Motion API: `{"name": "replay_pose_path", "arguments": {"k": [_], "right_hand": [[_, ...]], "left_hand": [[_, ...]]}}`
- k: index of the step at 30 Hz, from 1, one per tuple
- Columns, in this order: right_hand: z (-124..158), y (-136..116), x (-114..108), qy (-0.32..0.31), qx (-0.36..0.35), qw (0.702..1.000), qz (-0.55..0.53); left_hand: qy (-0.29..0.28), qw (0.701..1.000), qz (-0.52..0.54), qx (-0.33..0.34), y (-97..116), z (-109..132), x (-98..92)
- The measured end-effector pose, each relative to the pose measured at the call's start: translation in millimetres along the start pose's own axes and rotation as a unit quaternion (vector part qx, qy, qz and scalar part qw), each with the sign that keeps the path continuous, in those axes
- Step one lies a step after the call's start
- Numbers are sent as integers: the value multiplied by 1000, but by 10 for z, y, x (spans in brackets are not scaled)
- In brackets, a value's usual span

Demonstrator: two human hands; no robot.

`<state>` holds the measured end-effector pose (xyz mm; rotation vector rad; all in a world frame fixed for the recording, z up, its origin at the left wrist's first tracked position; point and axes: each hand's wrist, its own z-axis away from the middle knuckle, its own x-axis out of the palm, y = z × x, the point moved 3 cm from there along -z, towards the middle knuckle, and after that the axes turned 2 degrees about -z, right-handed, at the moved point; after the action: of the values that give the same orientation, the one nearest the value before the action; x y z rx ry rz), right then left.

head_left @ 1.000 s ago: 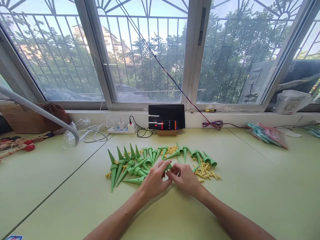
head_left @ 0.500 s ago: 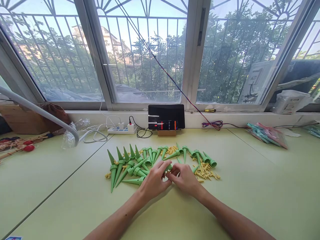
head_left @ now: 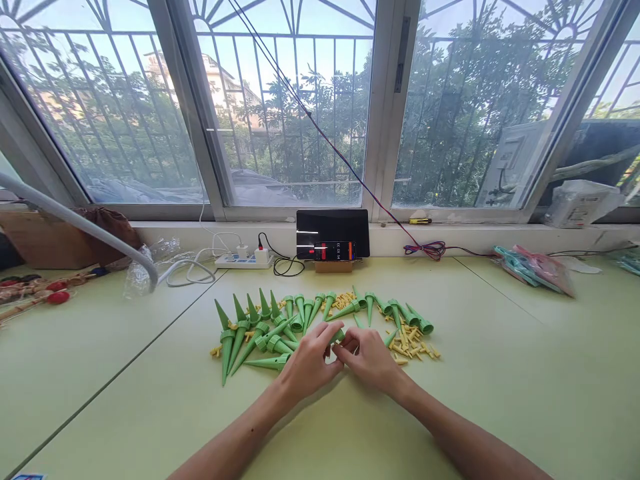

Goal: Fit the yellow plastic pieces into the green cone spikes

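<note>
Both of the person's hands meet low over the pale yellow-green bench (head_left: 475,407), just on the near side of a spread of parts, so whatever they work on can be taken from and returned to the pile with little reach. The left hand (head_left: 311,355) has its fingers curled well in around a short, green, ribbed plastic end piece (head_left: 338,335), of which only a bit shows between the two hands; this grip seems meant to steady it. The right hand (head_left: 370,357) brings thumb and forefinger close together at the piece's near side, almost touching the left thumb; whether they pinch anything small cannot be told, as the fingertips cover it. The forearms come in from both sides, which keeps the work centred before the person. To the left, several green plastic cone-shaped spikes (head_left: 253,308) stand tip up, probably because their broad capped ends make a stable foot, while other long green plastic spikes (head_left: 228,353) lie flat with their points toward the person. Small yellow plastic branched pegs (head_left: 410,340) lie loose just beyond the right hand, seemingly placed within that hand's easy range, and a second heap of yellow pegs (head_left: 345,302) sits behind the hands. A dark phone (head_left: 335,251) is propped on a brown cardboard block (head_left: 333,266), its lit screen facing the person, apparently for easy viewing.
</note>
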<state>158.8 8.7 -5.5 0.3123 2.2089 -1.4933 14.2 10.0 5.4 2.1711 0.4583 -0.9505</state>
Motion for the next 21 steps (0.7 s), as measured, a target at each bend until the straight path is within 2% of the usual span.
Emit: {"name": "replay_pose_path", "arguments": {"k": [21], "right_hand": [[23, -74, 0, -24, -20, 999, -34]], "left_hand": [[8, 1000, 7, -5, 3, -4, -2]]}}
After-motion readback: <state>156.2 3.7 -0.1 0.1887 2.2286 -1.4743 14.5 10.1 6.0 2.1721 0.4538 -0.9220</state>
